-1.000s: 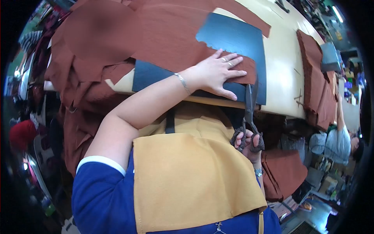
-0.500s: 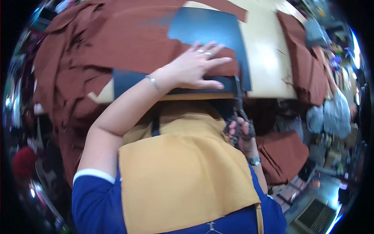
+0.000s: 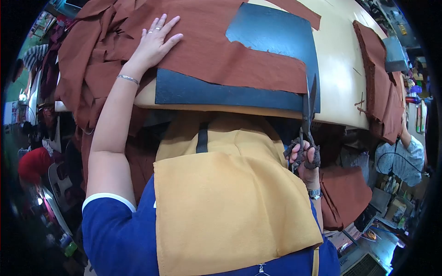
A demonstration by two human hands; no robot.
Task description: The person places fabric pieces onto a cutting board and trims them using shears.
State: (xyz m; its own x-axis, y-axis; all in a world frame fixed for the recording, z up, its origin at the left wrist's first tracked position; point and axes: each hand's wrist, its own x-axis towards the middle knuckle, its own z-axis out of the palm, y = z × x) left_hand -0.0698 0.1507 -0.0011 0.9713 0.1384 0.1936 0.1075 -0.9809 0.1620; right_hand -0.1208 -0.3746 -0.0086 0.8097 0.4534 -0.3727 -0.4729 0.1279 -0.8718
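My left hand lies flat with fingers spread on the reddish-brown leather at the upper left. The leather's long strip runs right across a dark blue-black board, which rests on the pale tabletop. Wrapped round the handles of the large dark scissors, my right hand is just below the table's near edge. The blades point away from me, slightly parted, at the right end of the leather strip.
More brown leather hangs over the table's right side, by a grey-blue box. Folded brown leather sits low at the right. Another person's sleeve shows at the far right, and someone in red at the left.
My left hand has moved left and away from me, off the right part of the strip and onto the wider leather. My right hand still holds the scissors by the strip's end.
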